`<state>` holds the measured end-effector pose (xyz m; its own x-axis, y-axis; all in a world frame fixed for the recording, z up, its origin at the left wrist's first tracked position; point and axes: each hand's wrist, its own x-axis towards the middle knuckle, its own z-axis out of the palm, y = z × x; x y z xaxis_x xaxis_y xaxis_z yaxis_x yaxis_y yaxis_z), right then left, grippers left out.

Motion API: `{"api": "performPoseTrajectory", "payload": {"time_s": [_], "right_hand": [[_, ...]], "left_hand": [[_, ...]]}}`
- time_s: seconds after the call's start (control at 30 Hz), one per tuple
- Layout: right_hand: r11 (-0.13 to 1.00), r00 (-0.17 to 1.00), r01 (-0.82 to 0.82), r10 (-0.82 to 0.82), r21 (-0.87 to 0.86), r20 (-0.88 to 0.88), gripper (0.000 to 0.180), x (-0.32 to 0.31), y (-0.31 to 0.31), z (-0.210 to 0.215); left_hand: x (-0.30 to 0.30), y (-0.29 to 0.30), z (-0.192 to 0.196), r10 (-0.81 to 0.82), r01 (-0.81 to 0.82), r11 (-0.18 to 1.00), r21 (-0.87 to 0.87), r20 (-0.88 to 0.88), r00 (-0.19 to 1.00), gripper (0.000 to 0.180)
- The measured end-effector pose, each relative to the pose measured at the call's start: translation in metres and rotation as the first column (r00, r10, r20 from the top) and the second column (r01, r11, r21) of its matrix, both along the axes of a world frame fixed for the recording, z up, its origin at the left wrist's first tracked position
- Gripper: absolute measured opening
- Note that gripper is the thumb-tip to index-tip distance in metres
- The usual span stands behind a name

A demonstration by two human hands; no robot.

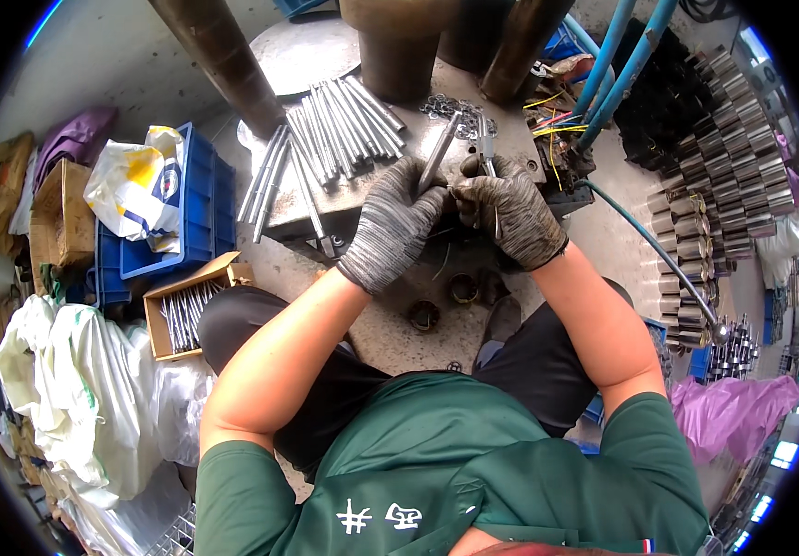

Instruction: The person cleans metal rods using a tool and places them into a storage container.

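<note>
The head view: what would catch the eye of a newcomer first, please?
Probably the gloved left hand and right hand near the middle, gripping a metal rod and a slim metal piece respectively. Next come the loose shiny rods spread on the worktable, beyond the left hand. The many stacked metal cylinders along the right side would also stand out.

This looks like a metalworking workshop: thick, dark columns [219, 60] stand at a worn tabletop [512, 139] spread with metal rods [348, 130], near blue hoses [617, 79]. Metal cylinders [733, 157] are stacked on the right; a blue plastic crate [212, 199] and an open cardboard box [160, 329] sit left on the stained floor [385, 338].
</note>
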<state>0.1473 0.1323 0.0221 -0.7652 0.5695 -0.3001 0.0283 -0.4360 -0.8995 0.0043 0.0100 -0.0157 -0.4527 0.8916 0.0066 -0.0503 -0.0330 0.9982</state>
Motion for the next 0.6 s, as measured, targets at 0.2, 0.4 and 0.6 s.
{"api": "performPoseTrajectory", "payload": {"time_s": [0.2, 0.4, 0.6], "right_hand": [[0.991, 1.000, -0.002, -0.001, 0.136, 0.024, 0.019, 0.003, 0.001, 0.001], [0.316, 0.881, -0.200, -0.357, 0.928, 0.312, 0.028, -0.007, 0.038, -0.013], [0.364, 0.896, -0.098, -0.373, 0.926, 0.242, 0.035, 0.002, 0.082, -0.034]], "left_hand": [[0.007, -0.002, 0.011, -0.024, 0.014, 0.998, 0.069, 0.144, 0.989, 0.010], [-0.010, -0.010, 0.015, -0.003, -0.047, 0.993, 0.109, 0.413, 0.911, 0.013], [-0.012, -0.004, 0.013, 0.026, -0.085, 0.994, 0.063, 0.634, 0.773, 0.013]]}}
